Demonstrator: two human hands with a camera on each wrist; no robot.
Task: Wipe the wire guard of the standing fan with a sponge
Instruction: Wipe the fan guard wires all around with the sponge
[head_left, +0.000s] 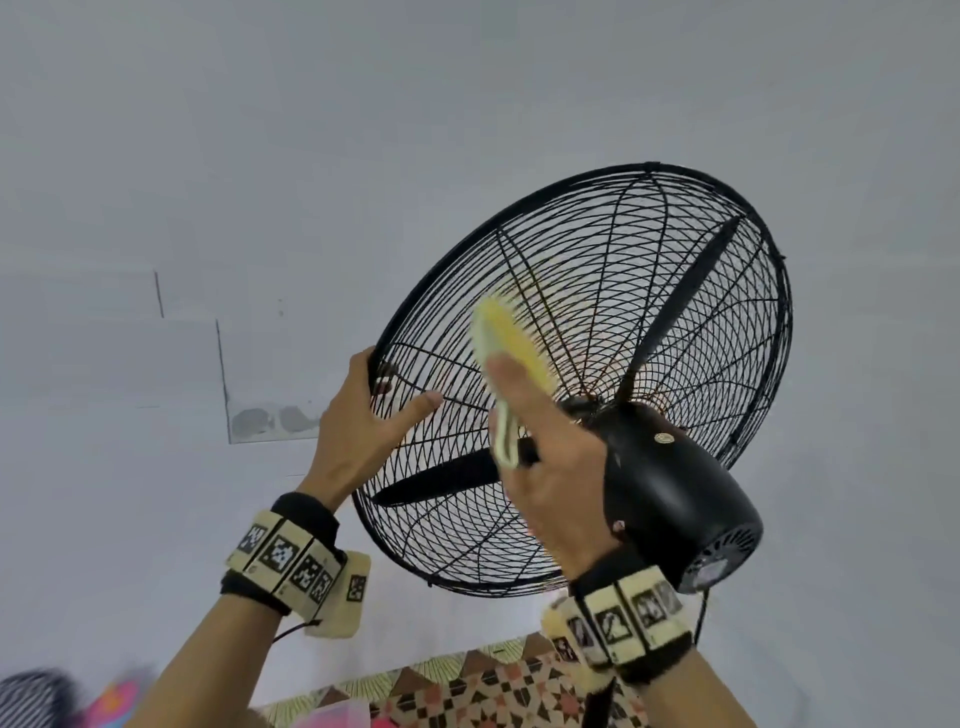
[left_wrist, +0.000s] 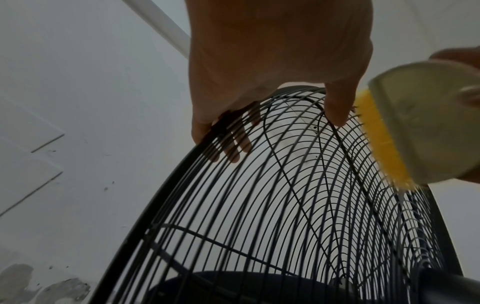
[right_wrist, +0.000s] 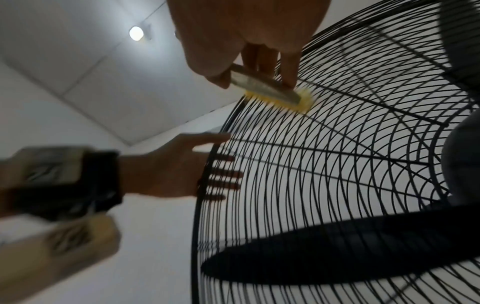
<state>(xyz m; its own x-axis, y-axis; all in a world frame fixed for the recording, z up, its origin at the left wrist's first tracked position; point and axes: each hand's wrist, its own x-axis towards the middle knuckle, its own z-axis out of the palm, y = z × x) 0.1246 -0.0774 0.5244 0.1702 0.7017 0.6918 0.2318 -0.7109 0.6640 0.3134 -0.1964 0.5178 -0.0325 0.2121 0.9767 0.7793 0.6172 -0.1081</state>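
Right hand (head_left: 550, 467), nearest our head camera: we hold the sponge (head_left: 511, 353) pinched between thumb and fingers, its pale backing toward the palm and its yellow bristly face laid against the wire guard (head_left: 675, 322). In the right wrist view the thumb and fingers (right_wrist: 288, 67) clamp the sponge's (right_wrist: 270, 92) edges while the yellow side meets the wires.

Left hand (head_left: 363, 421): we grip the guard's outer rim, fingers (left_wrist: 233, 148) hooked through to the far side of the wires, thumb resting on the near side. It steadies the fan head.

Sponge, position: on the rear half of the guard, between the rim and the motor housing (head_left: 670, 493), just beside the left thumb. Its long axis runs along the radial ribs, upper end toward the rim, lower end toward the hub.

Guard, orientation: tilted, its open face turned up and away from us, motor housing toward us; a dark blade (head_left: 441, 478) sits inside.

Step, as we judge it: mid-wipe on the rear guard. The next move calls for light pressure stroking along the ribs, with the left hand bracing so the head does not swing.
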